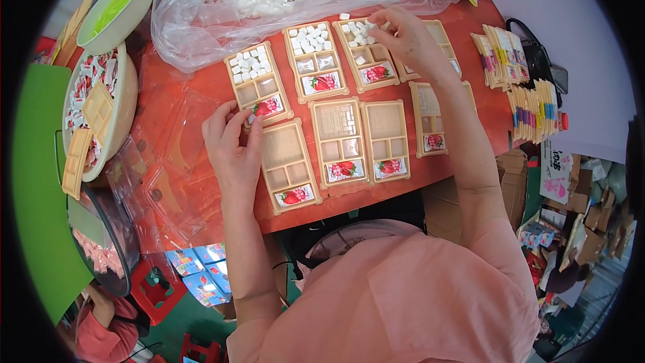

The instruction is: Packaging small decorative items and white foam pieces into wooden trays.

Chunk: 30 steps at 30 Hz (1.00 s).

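My right hand (406, 40) reaches over the upper middle tray (341, 30), fingertips pinched on a white marshmallow (371, 25). Several marshmallows lie in this tray's large compartment, and a strawberry-printed packet (375, 73) lies in its end compartment. My left hand (232, 141) is beside the lower end of the upper left tray (232, 74), thumb and fingers bent and apart, fingertips near its strawberry packet (267, 107). Marshmallows also fill the large compartments of the upper left tray and the neighbouring tray (293, 60). The lower tray (282, 144) by my left wrist holds a strawberry packet, its large compartment bare.
A clear plastic bag (195, 20) with loose marshmallows lies at the table's far side. At left stand a bowl with green strips (87, 30) and a basin (124, 111) of packets. Bundled sticks (534, 111) lie at right. Another person (107, 329) is at lower left.
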{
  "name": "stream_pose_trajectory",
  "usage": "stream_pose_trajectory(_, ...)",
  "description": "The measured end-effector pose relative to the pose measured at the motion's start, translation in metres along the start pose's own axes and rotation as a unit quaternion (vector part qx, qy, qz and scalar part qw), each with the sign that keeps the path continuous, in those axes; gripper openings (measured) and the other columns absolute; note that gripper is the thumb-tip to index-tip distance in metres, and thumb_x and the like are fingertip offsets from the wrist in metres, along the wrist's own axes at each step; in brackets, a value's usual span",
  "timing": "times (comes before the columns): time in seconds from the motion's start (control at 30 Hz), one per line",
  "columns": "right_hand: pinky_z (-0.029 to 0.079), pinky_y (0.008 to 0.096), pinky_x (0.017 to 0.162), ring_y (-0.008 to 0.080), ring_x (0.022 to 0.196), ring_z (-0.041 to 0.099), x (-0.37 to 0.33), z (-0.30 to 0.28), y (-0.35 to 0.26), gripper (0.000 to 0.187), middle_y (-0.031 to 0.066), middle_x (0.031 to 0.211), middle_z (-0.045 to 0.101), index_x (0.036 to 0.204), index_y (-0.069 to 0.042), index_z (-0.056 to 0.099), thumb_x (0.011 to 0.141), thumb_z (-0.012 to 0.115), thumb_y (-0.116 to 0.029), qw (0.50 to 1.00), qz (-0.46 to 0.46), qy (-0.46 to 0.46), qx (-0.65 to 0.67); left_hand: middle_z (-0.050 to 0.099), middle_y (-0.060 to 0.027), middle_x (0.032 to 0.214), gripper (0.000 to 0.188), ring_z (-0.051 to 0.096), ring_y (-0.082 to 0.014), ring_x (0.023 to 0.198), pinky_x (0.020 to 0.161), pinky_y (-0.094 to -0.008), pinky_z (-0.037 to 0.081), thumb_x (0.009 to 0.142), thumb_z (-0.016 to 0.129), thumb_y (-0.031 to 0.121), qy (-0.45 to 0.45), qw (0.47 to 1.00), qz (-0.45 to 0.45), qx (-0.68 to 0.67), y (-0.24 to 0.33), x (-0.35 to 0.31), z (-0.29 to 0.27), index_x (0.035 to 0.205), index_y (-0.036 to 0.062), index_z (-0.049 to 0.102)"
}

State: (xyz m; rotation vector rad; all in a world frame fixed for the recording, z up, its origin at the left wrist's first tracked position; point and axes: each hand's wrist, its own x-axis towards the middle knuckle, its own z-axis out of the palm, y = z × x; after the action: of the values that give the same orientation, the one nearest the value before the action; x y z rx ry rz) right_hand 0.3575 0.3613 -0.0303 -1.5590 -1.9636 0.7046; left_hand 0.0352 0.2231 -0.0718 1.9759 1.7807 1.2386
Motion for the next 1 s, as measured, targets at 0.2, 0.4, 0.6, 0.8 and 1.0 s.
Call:
stream_pose_trajectory(0.2, 0.05, 0.0324, 0.075, 0.0204, 0.087, 0.062, 0.001, 0.012, 0.007, 0.018, 0.0097, 0.097, 0.063, 0.107, 0.003, 0.068, 0.096, 0.067, -0.011, 0.978, -0.184, 0.038, -0.089, 0.065, -0.0132, 0.116, 0.023, 0.059, -0.0292, 0.102, 0.086, -0.0385, 0.052, 0.082, 0.08, 0.004, 0.0, 1.0, 0.008, 0.006, -0.001, 0.0, 0.0, 0.102, -0.0023, 0.071)
stream_pose_trajectory(0.4, 0.05, 0.0373, 0.075, 0.0278, 0.085, 0.064, -0.019, 0.007, -0.02, 0.016, 0.0119, 0.093, 0.063, 0.098, 0.003, 0.069, 0.094, 0.067, -0.012, 0.984, -0.142, 0.011, -0.108, 0.065, -0.0131, 0.117, 0.023, 0.059, -0.0289, 0.102, 0.086, -0.0383, 0.051, 0.082, 0.079, 0.004, -0.002, 1.0, 0.008, 0.01, -0.001, 0.0, -0.001, 0.102, -0.0022, 0.071)
stream_pose_trajectory(0.6, 0.051, 0.0404, 0.074, 0.0305, 0.085, 0.065, -0.034, 0.02, -0.025, 0.021, 0.014, 0.089, 0.065, 0.094, 0.002, 0.07, 0.093, 0.067, -0.019, 0.976, -0.086, -0.019, -0.201, 0.065, -0.0128, 0.117, 0.023, 0.059, -0.029, 0.103, 0.086, -0.0382, 0.051, 0.082, 0.079, 0.004, -0.003, 1.0, 0.01, 0.01, -0.002, 0.0, 0.002, 0.102, -0.0022, 0.071)
stream_pose_trajectory(0.8, 0.051, 0.041, 0.073, 0.0312, 0.083, 0.065, -0.016, 0.017, -0.03, 0.025, 0.0146, 0.085, 0.065, 0.092, 0.003, 0.069, 0.091, 0.069, -0.022, 0.993, -0.04, 0.008, -0.107, 0.065, -0.0129, 0.118, 0.023, 0.059, -0.0295, 0.104, 0.087, -0.0385, 0.051, 0.082, 0.079, 0.004, -0.007, 1.0, -0.003, 0.004, -0.002, 0.0, 0.0, 0.102, -0.0023, 0.071)
stream_pose_trajectory(1.0, 0.051, 0.0385, 0.07, 0.0243, 0.076, 0.066, -0.003, 0.021, -0.024, 0.028, 0.0137, 0.084, 0.07, 0.098, 0.003, 0.071, 0.092, 0.069, -0.024, 0.976, -0.1, 0.044, -0.186, 0.065, -0.0128, 0.118, 0.023, 0.059, -0.0293, 0.104, 0.087, -0.0386, 0.051, 0.082, 0.079, 0.005, -0.006, 1.0, -0.003, 0.003, -0.002, 0.0, 0.0, 0.102, -0.0023, 0.071)
